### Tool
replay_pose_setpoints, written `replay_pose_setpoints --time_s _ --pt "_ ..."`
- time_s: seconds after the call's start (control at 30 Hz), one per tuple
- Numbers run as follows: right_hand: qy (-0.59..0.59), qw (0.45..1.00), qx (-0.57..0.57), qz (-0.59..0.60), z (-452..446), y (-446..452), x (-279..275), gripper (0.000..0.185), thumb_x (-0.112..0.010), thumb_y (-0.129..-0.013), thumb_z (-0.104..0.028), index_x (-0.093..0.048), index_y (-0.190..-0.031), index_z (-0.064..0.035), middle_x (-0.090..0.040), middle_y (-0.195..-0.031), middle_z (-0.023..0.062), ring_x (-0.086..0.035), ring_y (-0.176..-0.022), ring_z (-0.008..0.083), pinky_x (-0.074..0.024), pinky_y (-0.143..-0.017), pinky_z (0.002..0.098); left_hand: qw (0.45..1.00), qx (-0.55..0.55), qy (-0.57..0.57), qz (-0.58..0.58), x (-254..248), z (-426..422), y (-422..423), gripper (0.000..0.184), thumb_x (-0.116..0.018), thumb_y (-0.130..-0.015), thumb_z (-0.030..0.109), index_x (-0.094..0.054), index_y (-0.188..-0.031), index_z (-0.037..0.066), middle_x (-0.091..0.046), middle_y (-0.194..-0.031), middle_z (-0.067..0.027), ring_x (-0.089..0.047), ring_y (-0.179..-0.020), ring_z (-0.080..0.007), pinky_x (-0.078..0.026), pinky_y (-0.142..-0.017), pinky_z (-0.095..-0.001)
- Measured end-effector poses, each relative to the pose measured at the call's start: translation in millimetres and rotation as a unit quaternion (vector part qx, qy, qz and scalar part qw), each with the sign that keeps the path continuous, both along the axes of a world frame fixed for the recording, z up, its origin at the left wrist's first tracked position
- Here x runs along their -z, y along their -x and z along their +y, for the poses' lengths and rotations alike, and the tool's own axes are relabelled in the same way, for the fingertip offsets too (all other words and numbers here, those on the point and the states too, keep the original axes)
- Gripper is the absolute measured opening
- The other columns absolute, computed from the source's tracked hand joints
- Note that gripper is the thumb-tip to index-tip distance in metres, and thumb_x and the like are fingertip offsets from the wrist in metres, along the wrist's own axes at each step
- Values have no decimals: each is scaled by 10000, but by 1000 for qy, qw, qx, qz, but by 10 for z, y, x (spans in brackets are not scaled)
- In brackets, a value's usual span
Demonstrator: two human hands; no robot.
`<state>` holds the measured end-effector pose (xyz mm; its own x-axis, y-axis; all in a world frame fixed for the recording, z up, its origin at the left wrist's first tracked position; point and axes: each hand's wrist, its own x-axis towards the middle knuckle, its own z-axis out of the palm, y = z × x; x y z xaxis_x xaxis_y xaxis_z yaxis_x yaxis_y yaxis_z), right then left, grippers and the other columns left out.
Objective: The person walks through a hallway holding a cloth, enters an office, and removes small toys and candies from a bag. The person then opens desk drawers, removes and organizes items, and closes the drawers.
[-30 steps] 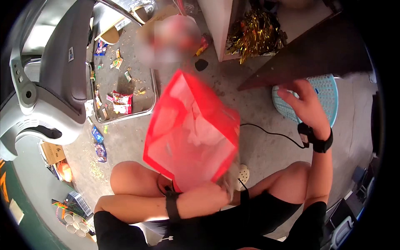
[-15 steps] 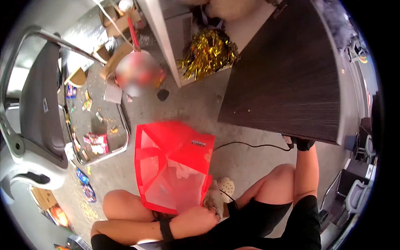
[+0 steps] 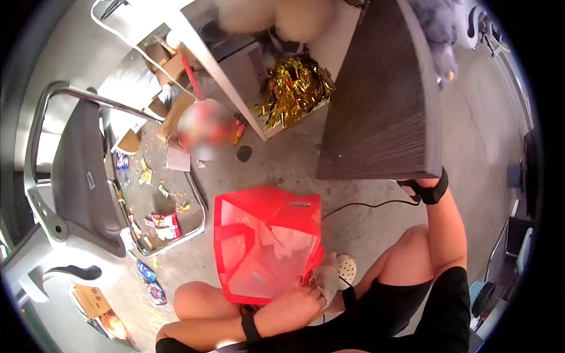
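My left hand is closed at the near rim of a red bag. Its fingers are curled against a greyish cloth-like thing and seem to grip it. The bag lies tipped on the floor between my bent legs, its pale inside showing. Over on the right, my right hand is at the lower edge of a dark wooden panel, mostly hidden behind it. A black strap circles that wrist, and a black cable runs from there toward the bag.
A grey chair stands left, with snack wrappers scattered around its metal base. A gold tinsel bundle sits ahead beside a white upright. Near my leg is a white shoe with holes.
The view has shifted, so the bag and chair appear farther right and lower. The dark panel looks narrower, its right edge farther left. My left hand stays at the bag's rim.
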<state>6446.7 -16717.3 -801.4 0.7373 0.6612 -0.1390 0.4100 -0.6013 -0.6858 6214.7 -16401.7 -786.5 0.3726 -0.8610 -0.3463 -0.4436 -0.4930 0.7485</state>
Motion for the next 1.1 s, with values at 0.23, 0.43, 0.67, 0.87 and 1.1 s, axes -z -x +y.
replay_pose_setpoints --time_s 0.23,0.43,0.67,0.87,1.1 --pt "111 952 62 -277 -454 277 221 315 -795 -833 -207 -745 -1116 -77 -741 -1091 104 -676 -1016 294 -533 -888 394 993 -29 28 -107 -123 30 69 165 -592 -886 182 -708 -951 84 -700 -907 -100 -674 -875 -256 -428 -993 -502" --pt "125 967 15 -222 4 138 -156 330 -827 -836 -192 -756 -1139 -82 -755 -1112 96 -691 -1000 283 -534 -897 382 967 -145 -15 -209 -304 118 240 577 -565 -912 251 -560 -1359 -114 -714 -1142 -220 -663 -1000 -321 -402 -1085 -527" --pt "93 990 81 75 536 -48 -298 370 -764 -903 -198 -706 -1234 -44 -730 -1204 135 -678 -1074 252 -510 -920 344 969 -121 -8 -217 -647 280 232 445 -547 -870 202 -696 -1183 -78 -721 -1033 -205 -661 -1014 -321 -422 -1077 -492" --pt "-106 977 126 134 997 -234 178 317 -545 -953 51 -518 -1267 21 -687 -1220 108 -664 -1111 186 -491 -914 298 971 -123 -11 -206 -655 359 268 377 -567 -846 202 -741 -1085 -31 -713 -988 -168 -657 -1026 -320 -419 -1091 -488" --pt "-212 961 139 110 1514 -308 396 333 -531 -1009 7 -466 -1334 -15 -577 -1259 84 -648 -1160 215 -491 -946 317 981 -107 11 -160 -705 420 253 303 -597 -832 192 -758 -1041 43 -697 -954 -130 -666 -1002 -301 -462 -1046 -476"
